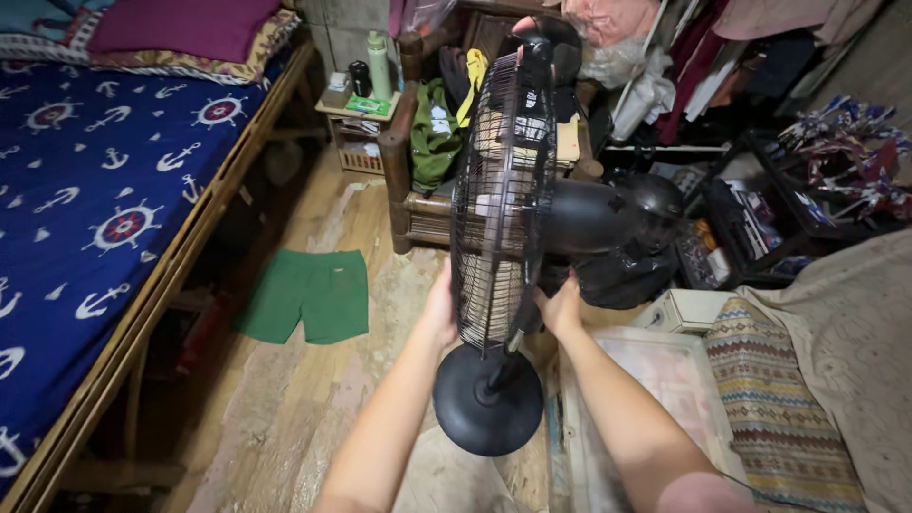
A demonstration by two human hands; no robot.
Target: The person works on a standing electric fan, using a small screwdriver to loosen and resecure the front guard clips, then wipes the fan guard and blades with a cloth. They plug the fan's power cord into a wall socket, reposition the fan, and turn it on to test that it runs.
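One black standing fan with a round wire-cage head, seen edge-on, stands on its round black base on the worn wooden plank floor. Motor housing juts to the right of the cage.

Left hand pressed flat against the lower front of the cage; fingers spread against the wire, closed on nothing. Right hand behind the cage, at the neck under the motor; it seems to grip there, but the fingers are hidden by the cage, so cannot tell how far they close.

Edges and room:
- Left: bed with a wooden frame and navy sheet printed with anchors and ship's wheels. Its long rail runs diagonally, well apart from the fan.
- Between bed rail and fan base: open strip of floor, holding one pair of green shorts lying flat.
- Right: tight. A clear plastic storage lid or box lies just beside the base, with a patterned woven cloth beyond it and one white box near the motor.
- Behind: one wooden armchair with a green bag on it, close to the cage's far edge.
- One small wooden side stand by the bed head carries two bottles, one pale green, one dark.
- Far right: heaped clothing and bags, not countable.
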